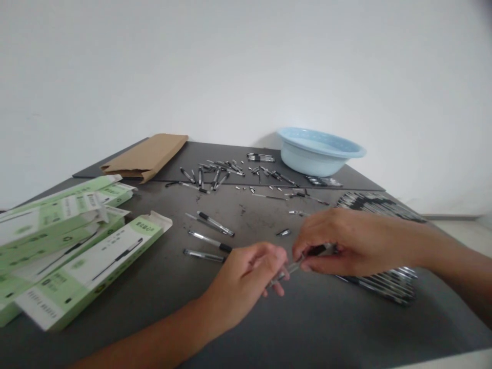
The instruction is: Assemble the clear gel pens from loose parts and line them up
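Observation:
Both hands meet over the dark table (269, 328) near its front middle. My left hand (246, 277) is closed in a pinch on the clear end of a pen (294, 267). My right hand (342, 241) is closed on the pen's other end, where a black grip part shows under its fingers. The pen lies slanted between the two hands, just above the table. Three assembled pens (209, 238) lie on the table left of my left hand. A row of finished pens (388, 284) lies under and right of my right hand.
Green and white pen boxes (77, 256) are stacked at the left. A brown paper bag (148, 154) lies at the back left. Several loose pen parts (238, 171) are scattered at the back middle, beside a light blue basin (319, 151). More pens (376, 205) lie at the right.

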Motion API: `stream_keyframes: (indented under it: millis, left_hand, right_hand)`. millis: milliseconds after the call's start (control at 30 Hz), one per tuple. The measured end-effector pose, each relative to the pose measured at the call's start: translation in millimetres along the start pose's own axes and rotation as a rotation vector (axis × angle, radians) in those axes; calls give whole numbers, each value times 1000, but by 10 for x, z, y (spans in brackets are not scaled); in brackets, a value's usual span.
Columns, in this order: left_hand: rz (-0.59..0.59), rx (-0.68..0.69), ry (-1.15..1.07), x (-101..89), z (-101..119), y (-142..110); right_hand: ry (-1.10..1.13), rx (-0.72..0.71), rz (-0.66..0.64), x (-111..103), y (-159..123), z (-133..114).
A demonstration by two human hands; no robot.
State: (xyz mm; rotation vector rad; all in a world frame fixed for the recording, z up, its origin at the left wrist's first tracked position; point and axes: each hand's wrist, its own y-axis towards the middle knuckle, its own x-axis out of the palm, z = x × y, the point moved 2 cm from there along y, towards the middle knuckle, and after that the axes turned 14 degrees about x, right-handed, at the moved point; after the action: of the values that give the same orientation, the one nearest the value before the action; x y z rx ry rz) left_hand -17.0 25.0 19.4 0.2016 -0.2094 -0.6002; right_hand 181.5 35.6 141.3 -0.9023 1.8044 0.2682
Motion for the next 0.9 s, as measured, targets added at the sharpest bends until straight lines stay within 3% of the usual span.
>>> stream_keyframes:
  millis: [100,200,233,300,367,433,567,900]
  left_hand:
    - [-119,-10,169,57,44,-50]
    - [-102,-9,226,63,60,-48]
    - [-86,1,223,64,63,-45]
    - [-48,18,196,71,64,-45]
    - [-22,19,174,83,56,-52]
    - [-2,18,166,91,45,-56]
    - [10,24,164,92,39,-52]
    - [3,41,184,76,61,-54]
  right_hand:
    - [-16,-44,-6,-38,41,-37]
    - [100,-29,-15,-196,124,137]
    - [162,11,27,-260,179,251]
    - [232,148,242,-366,343,543]
    - [68,269,419,-374,567,838]
    - [-129,283,360,-264,824,1072]
    - [-260,320,322,-40,1163,1347]
    - [-399,452,262,-41,1265,1340]
